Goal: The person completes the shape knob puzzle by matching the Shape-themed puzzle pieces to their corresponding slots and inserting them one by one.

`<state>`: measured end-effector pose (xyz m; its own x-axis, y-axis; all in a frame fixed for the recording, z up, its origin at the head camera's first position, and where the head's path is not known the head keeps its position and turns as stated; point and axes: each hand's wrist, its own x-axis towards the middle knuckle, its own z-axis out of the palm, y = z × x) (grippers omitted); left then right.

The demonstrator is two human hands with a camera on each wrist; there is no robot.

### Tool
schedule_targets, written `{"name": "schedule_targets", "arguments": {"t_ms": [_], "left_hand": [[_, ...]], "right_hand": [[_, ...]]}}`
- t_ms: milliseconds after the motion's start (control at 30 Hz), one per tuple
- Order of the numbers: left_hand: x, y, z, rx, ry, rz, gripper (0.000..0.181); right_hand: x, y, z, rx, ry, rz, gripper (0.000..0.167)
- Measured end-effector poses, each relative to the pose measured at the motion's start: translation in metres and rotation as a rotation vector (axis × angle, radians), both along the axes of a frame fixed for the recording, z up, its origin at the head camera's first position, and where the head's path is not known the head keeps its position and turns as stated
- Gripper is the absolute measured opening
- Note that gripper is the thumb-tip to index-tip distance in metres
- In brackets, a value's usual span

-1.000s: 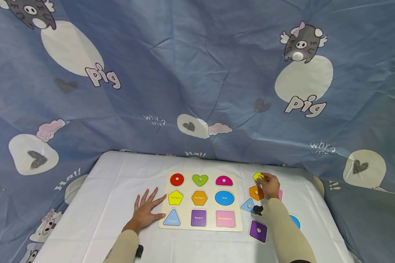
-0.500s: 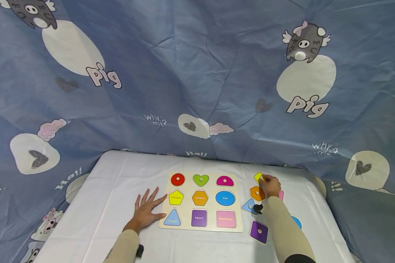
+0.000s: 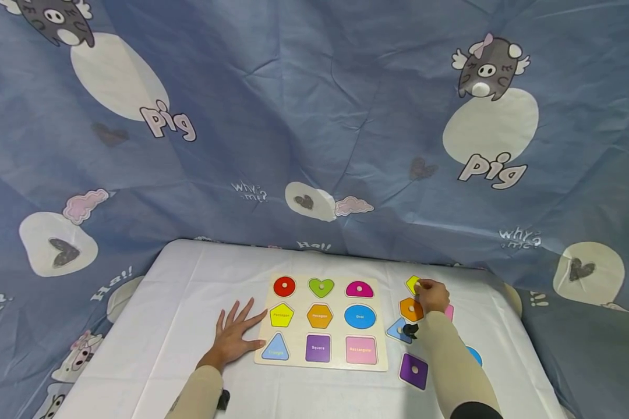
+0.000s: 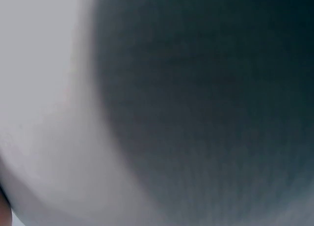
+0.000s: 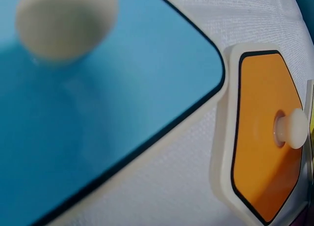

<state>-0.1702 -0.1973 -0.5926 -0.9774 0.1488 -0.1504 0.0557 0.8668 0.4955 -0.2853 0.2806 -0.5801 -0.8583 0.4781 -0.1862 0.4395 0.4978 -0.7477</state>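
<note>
In the head view a pale puzzle board (image 3: 300,327) lies on the white table, with the red circle (image 3: 285,286), green heart (image 3: 321,288) and magenta half-circle (image 3: 359,289) pieces in its top row. My left hand (image 3: 232,338) has spread fingers and touches the board's left edge. Right of the board, my right hand (image 3: 433,295) pinches the yellow pentagon piece (image 3: 412,283) near its knob. The orange hexagon piece (image 3: 411,309) lies just below it. The right wrist view shows the blue triangle piece (image 5: 147,64) beside the orange hexagon piece (image 5: 265,132).
The blue triangle piece (image 3: 399,330) and purple square piece (image 3: 413,371) lie nearer the front. A pink piece (image 3: 449,313) and a blue piece (image 3: 474,355) are partly hidden by the right arm. Patterned blue cloth (image 3: 314,128) hangs behind the table (image 3: 188,279).
The whole head view has shifted slightly. Both hands keep nearly the same places, the right still at the yellow pentagon piece.
</note>
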Motion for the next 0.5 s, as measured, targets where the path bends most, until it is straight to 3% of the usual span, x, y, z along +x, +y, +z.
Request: {"name": "schedule_targets", "arguments": {"t_ms": [267,500], "left_hand": [[0.0011,0.0000,-0.0022,-0.016,0.001,0.000,0.074],[0.0005,0.0000,-0.0010,-0.016,-0.001,-0.003,0.075]], "right_hand": [[-0.0019,0.0003,-0.0033,-0.058,0.068,-0.031,0.025],[0.0021,-0.0001,-0.0029,-0.068,0.124,0.004,0.025]]}}
